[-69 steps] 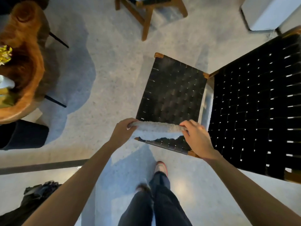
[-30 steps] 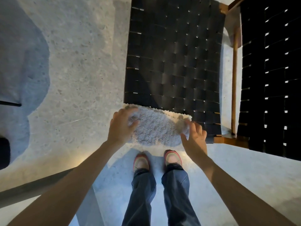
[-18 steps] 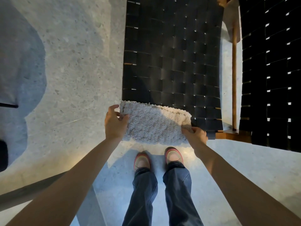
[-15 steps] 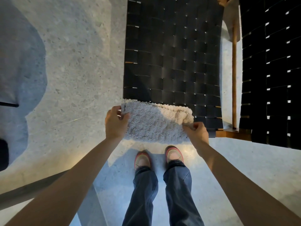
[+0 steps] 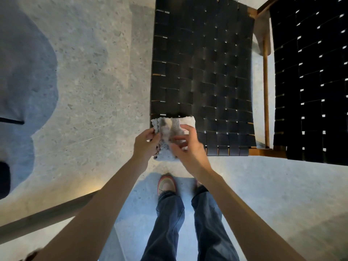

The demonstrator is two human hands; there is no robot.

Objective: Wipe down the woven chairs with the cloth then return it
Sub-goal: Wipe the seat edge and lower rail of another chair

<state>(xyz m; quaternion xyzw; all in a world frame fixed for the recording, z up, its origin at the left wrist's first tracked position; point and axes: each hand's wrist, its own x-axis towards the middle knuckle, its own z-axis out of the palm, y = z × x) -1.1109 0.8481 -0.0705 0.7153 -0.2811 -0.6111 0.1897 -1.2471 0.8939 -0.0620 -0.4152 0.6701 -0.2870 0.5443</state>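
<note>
A person's left grip [image 5: 146, 147], a bare hand, pinches the left edge of a pale grey, shaggy folded cloth [image 5: 165, 129] with curled fingers. The right grip [image 5: 190, 153], also bare, closes bent fingers and thumb on the cloth's right side, though motion blur smears those fingertips. The cloth sits at the front left corner of the black woven-strap chair seat with a brown wooden frame [image 5: 203, 72]. Its top edge lies over the weave, its lower part hangs past the seat's front rail, and both hands cover its middle. The seat's far end is cut off by the top of the view. To the right, beyond a wooden rail, a second black woven panel [image 5: 310, 72] runs out of frame; whether it belongs to the same chair cannot be told. Below, on the speckled grey stone floor [image 5: 84, 72], one red-rimmed shoe [image 5: 166, 185] shows above dark blue jeans [image 5: 169, 223], while the right forearm hides most of the other shoe
</note>
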